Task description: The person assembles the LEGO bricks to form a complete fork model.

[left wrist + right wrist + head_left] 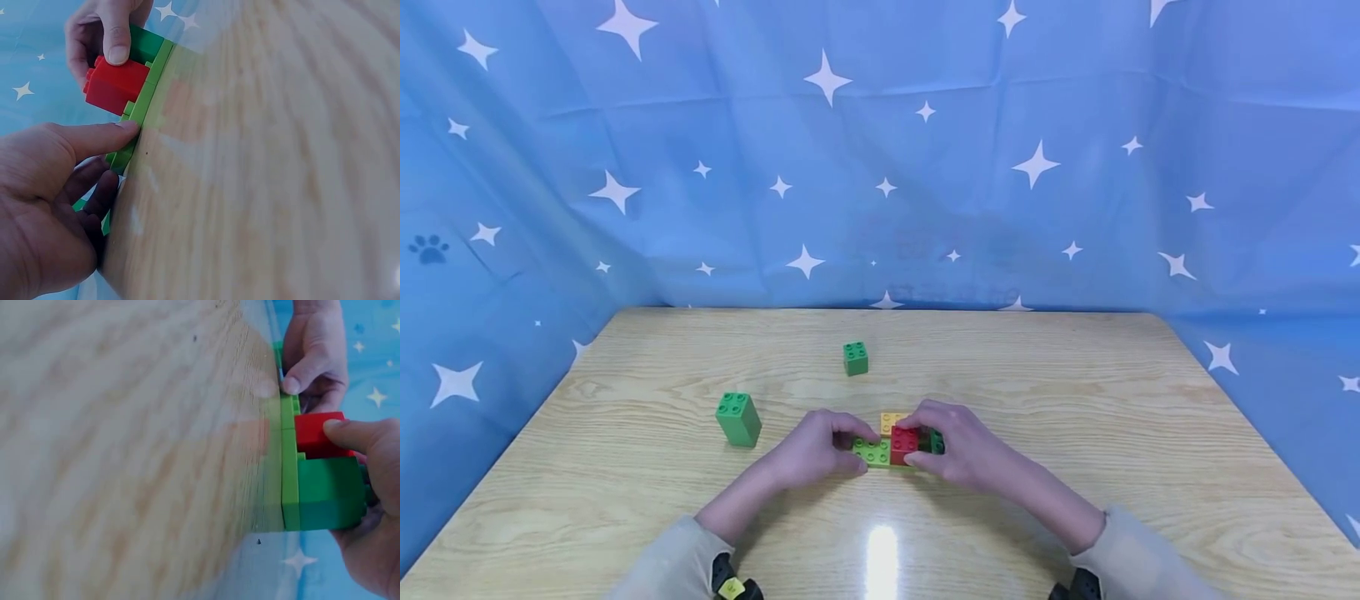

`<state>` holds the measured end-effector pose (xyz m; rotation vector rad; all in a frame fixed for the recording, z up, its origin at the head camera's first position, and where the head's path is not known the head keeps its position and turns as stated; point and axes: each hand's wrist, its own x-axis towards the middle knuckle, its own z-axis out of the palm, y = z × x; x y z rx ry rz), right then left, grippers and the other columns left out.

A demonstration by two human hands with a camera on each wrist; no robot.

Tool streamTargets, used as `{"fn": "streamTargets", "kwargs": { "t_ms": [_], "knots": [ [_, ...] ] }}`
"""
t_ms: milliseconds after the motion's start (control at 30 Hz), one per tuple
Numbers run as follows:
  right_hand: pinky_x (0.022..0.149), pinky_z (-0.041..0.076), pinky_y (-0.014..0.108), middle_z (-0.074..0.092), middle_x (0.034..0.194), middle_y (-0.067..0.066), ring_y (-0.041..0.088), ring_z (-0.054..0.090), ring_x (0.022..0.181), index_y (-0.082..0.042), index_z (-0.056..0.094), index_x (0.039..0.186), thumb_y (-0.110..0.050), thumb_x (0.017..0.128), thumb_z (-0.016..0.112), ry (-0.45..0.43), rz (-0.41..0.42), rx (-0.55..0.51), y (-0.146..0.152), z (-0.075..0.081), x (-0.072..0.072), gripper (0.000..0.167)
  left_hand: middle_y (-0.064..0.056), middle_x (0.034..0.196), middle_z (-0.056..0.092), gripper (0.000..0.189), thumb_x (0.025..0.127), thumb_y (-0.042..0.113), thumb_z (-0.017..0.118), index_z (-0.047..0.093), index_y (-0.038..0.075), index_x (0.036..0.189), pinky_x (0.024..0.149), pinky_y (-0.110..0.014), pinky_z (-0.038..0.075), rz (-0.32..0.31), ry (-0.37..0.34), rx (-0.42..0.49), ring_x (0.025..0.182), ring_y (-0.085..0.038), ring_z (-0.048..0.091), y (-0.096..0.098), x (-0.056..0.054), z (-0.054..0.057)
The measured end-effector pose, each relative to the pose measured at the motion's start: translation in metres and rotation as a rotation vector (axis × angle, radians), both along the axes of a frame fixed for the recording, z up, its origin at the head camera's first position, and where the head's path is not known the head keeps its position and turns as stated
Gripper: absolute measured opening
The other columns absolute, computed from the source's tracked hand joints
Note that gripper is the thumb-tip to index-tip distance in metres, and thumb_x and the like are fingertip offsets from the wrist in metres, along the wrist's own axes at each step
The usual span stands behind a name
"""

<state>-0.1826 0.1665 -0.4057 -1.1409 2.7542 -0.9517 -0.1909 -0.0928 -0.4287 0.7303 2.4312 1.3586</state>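
A low lime-green base of flat toy bricks (871, 452) lies on the table in front of me. My left hand (820, 450) pinches its left end between thumb and fingers. At the base's middle is a red brick (903, 447), gripped by my right hand (958, 446), whose thumb lies on the near side of the brick. To the right of the red brick, a dark green brick (330, 494) stands on the base, partly covered by the right hand in the head view. A yellow brick (891, 422) shows just behind, partly hidden by the right fingers.
A tall green block (739, 420) stands on the wooden table (1075, 383) to the left. Farther back is a small green brick (856, 358). A blue curtain with white stars (880, 150) hangs behind and beside the table.
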Motion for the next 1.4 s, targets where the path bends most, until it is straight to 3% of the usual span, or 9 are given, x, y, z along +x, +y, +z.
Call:
{"fn": "streamTargets", "kwargs": {
  "t_ms": [767, 1000, 1167, 1400],
  "knots": [
    [0.083, 0.054, 0.033, 0.066, 0.103, -0.007, 0.013, 0.062, 0.094, -0.006, 0.071, 0.122, -0.015, 0.09, 0.081, -0.078, -0.031, -0.049, 0.003, -0.002, 0.002, 0.034, 0.001, 0.091, 0.067, 0.033, 0.08, 0.0, 0.083, 0.078, 0.008, 0.112, 0.069, -0.027, 0.048, 0.009, 0.004, -0.027, 0.08, -0.015, 0.056, 0.002, 0.002, 0.006],
    [0.086, 0.054, 0.036, 0.068, 0.105, -0.005, 0.013, 0.062, 0.096, -0.006, 0.071, 0.122, -0.014, 0.09, 0.08, -0.084, -0.035, -0.034, 0.001, -0.003, 0.001, 0.034, -0.001, 0.102, 0.072, 0.035, 0.081, 0.002, 0.084, 0.077, 0.007, 0.115, 0.078, -0.031, 0.053, 0.059, -0.018, -0.016, 0.088, -0.015, 0.062, -0.001, 0.0, 0.008],
    [0.086, 0.054, 0.036, 0.068, 0.107, -0.002, 0.015, 0.062, 0.097, -0.005, 0.071, 0.122, -0.014, 0.09, 0.08, -0.096, -0.035, -0.033, 0.001, -0.002, 0.001, 0.034, -0.005, 0.108, 0.074, 0.03, 0.085, 0.004, 0.082, 0.076, 0.005, 0.114, 0.076, -0.033, 0.054, 0.147, 0.012, 0.026, 0.089, -0.017, 0.064, -0.002, -0.006, 0.009],
    [0.083, 0.054, 0.032, 0.068, 0.107, -0.001, 0.015, 0.061, 0.096, -0.004, 0.071, 0.121, -0.012, 0.09, 0.08, -0.108, -0.031, -0.037, 0.001, 0.0, 0.001, 0.034, -0.011, 0.108, 0.072, 0.03, 0.086, 0.004, 0.081, 0.075, 0.003, 0.115, 0.07, -0.029, 0.055, 0.356, 0.047, 0.109, 0.086, -0.018, 0.064, 0.001, -0.019, 0.013]
  ]
}}
